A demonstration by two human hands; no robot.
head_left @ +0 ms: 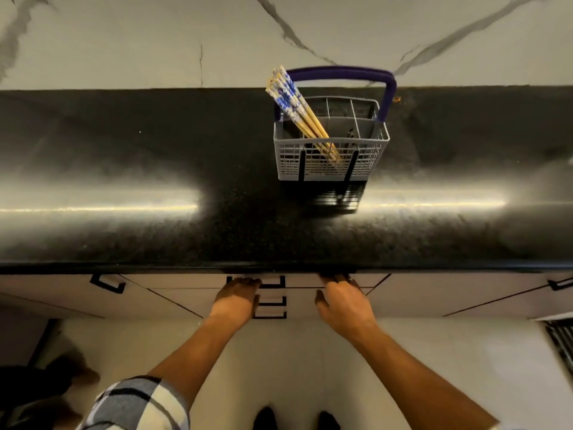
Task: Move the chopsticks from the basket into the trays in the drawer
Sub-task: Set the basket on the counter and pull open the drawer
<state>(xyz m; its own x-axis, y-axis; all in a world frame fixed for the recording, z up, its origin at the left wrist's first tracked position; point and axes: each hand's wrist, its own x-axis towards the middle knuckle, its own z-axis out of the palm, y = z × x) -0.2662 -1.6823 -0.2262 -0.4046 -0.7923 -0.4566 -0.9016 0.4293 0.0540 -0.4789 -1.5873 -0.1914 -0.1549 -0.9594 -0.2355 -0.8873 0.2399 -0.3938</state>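
Note:
A grey cutlery basket (331, 156) with a purple handle stands on the black countertop, right of centre. Several chopsticks (297, 110), wooden with blue-and-white tops, lean to the left out of its front left compartment. Below the counter edge the top drawer (304, 280) is closed, so its trays are hidden. My left hand (237, 297) covers the left part of the drawer's black handle (274, 282), fingers curled over it. My right hand (342, 301) is further right, its fingertips hooked on the drawer front's top edge under the counter lip.
Two more black drawer handles (271, 308) sit below the top one. Cabinet doors with black handles (108, 283) flank the drawers. A marble wall (155, 35) rises behind the counter. A floor vent (561, 339) lies at the right, and my feet (294, 418) are below.

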